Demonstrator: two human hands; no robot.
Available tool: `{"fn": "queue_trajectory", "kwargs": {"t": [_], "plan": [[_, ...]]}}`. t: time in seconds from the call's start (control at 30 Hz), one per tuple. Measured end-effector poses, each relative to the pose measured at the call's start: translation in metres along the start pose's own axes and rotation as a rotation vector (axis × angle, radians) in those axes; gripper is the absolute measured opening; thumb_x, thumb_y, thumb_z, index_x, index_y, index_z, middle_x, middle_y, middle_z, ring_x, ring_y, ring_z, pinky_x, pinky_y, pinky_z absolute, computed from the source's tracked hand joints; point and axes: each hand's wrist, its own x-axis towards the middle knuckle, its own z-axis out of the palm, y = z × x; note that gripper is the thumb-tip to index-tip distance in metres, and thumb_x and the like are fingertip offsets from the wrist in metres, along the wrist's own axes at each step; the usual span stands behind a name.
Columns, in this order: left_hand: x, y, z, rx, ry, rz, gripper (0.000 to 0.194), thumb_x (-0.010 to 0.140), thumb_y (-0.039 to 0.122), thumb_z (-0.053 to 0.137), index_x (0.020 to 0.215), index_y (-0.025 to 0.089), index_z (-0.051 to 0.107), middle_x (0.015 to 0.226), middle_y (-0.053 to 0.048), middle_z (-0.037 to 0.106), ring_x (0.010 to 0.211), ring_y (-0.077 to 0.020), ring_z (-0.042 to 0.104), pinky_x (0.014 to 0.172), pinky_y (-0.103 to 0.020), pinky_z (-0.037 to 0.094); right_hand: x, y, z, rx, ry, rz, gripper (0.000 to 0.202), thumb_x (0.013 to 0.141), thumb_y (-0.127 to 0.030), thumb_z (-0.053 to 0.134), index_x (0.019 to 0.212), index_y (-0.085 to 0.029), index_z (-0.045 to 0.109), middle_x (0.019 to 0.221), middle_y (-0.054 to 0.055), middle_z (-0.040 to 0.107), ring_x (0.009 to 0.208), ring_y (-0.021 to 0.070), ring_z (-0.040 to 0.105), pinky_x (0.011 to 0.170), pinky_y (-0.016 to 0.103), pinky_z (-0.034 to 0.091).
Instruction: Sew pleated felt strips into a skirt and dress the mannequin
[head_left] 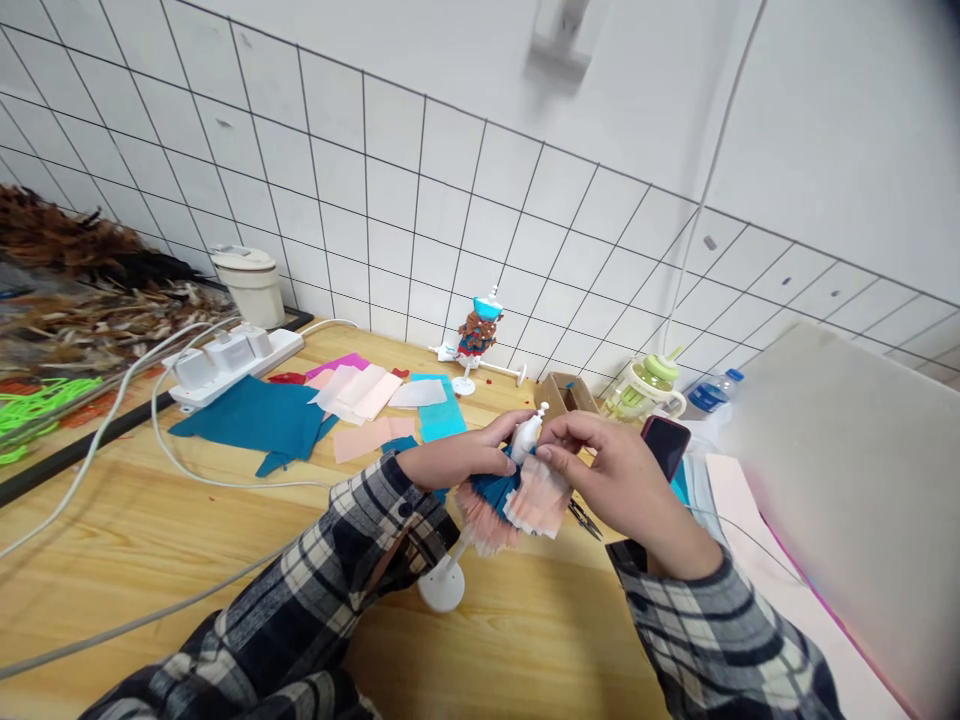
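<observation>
A small white doll mannequin (526, 436) on a round-based stand (442, 585) leans between my hands over the table. It wears a skirt of pleated blue and peach paper (484, 515). My left hand (469, 455) is closed around the mannequin's waist, thumb in front. With thumb and forefinger, my right hand (600, 465) pinches the top of a gathered peach crepe paper piece (538, 497) against the waist. Small black-bladed thread snips (583, 518) lie just behind the right wrist.
Blue fabric-like sheet (247, 425), peach pieces (358, 392) and a turquoise piece (442, 412) lie at left. Behind stands a second dressed mannequin (480, 330). A power strip (236, 365), white bin (249, 285), cables, cardboard box (564, 392), green-lidded jug (646, 388), bottle (712, 392) and phone (665, 445) surround it.
</observation>
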Motion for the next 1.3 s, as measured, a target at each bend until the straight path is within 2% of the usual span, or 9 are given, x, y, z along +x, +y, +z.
{"fn": "queue_trajectory", "kwargs": {"t": [0.2,0.37,0.6,0.73,0.9,1.0,1.07,1.13,1.3], "plan": [[-0.002,-0.008,-0.005,0.015,-0.025,0.016,0.078,0.081,0.043,0.059,0.147,0.018,0.027,0.149,-0.010,0.038,0.139,-0.0317,0.032,0.113,-0.045,0.027,-0.004,0.006,0.007,0.002,0.084,0.009,0.003,0.084,-0.019,0.063,0.084,-0.021,0.065,0.076,-0.002,0.064,0.072,0.0147,0.058,0.066,0.025,0.041],[-0.003,-0.014,-0.007,0.184,-0.037,0.070,0.093,0.073,0.060,0.070,0.145,0.017,0.029,0.146,-0.013,0.039,0.135,-0.0323,0.037,0.111,-0.043,0.032,-0.006,0.006,0.010,0.014,0.101,-0.008,0.004,0.084,-0.017,0.063,0.085,-0.021,0.065,0.077,-0.002,0.064,0.073,0.0139,0.058,0.066,0.025,0.042],[-0.002,-0.003,0.000,0.263,-0.026,0.134,0.051,0.089,0.045,0.059,0.131,0.019,0.047,0.128,-0.008,0.056,0.123,-0.0244,0.049,0.105,-0.037,0.039,-0.009,-0.001,0.011,-0.049,0.101,-0.136,0.004,0.088,-0.020,0.062,0.084,-0.020,0.063,0.077,-0.001,0.065,0.075,0.0150,0.059,0.073,0.030,0.042],[-0.005,-0.003,-0.006,0.281,-0.035,0.135,0.053,0.088,0.041,0.061,0.134,0.021,0.046,0.135,-0.009,0.052,0.129,-0.0246,0.046,0.108,-0.037,0.036,-0.017,-0.002,0.015,0.016,0.145,-0.161,0.011,0.090,-0.027,0.061,0.098,-0.022,0.064,0.089,0.003,0.067,0.084,0.0177,0.061,0.076,0.032,0.045],[-0.011,-0.006,-0.018,0.079,-0.146,0.048,0.076,0.079,0.046,0.070,0.141,0.025,0.030,0.118,-0.007,0.063,0.117,-0.0241,0.056,0.098,-0.036,0.044,-0.039,0.017,0.033,0.356,0.327,0.044,0.058,0.085,-0.046,0.065,0.137,-0.030,0.046,0.123,0.008,0.062,0.112,0.0231,0.058,0.097,0.040,0.044],[-0.016,-0.003,-0.022,0.002,-0.204,-0.001,0.072,0.077,0.048,0.072,0.134,0.024,0.035,0.118,-0.008,0.063,0.113,-0.0246,0.059,0.093,-0.035,0.046,-0.054,0.036,0.054,0.730,0.220,0.253,0.064,0.088,-0.060,0.052,0.143,-0.030,0.039,0.143,0.011,0.048,0.132,0.0264,0.044,0.107,0.048,0.035],[-0.021,0.000,-0.022,0.032,-0.172,-0.007,0.069,0.080,0.049,0.069,0.135,0.023,0.037,0.124,-0.011,0.060,0.117,-0.0259,0.057,0.095,-0.036,0.046,-0.062,0.044,0.069,1.034,-0.016,0.275,0.066,0.088,-0.070,0.042,0.140,-0.029,0.044,0.141,0.012,0.050,0.128,0.0275,0.049,0.104,0.050,0.038],[-0.027,0.005,-0.021,0.128,-0.108,-0.020,0.064,0.082,0.047,0.067,0.135,0.022,0.041,0.131,-0.012,0.056,0.122,-0.0271,0.053,0.099,-0.038,0.043,-0.069,0.045,0.080,1.168,-0.170,0.235,0.071,0.079,-0.066,0.061,0.139,-0.031,0.046,0.139,0.011,0.051,0.118,0.0258,0.056,0.101,0.046,0.042],[-0.047,0.026,-0.015,0.310,0.065,-0.073,0.062,0.085,0.035,0.065,0.141,0.025,0.040,0.137,-0.011,0.053,0.128,-0.0269,0.049,0.107,-0.040,0.039,-0.071,0.033,0.087,0.907,0.066,0.298,0.042,0.071,-0.036,0.079,0.110,-0.027,0.067,0.119,0.006,0.058,0.081,0.0128,0.058,0.085,0.033,0.051]]}}
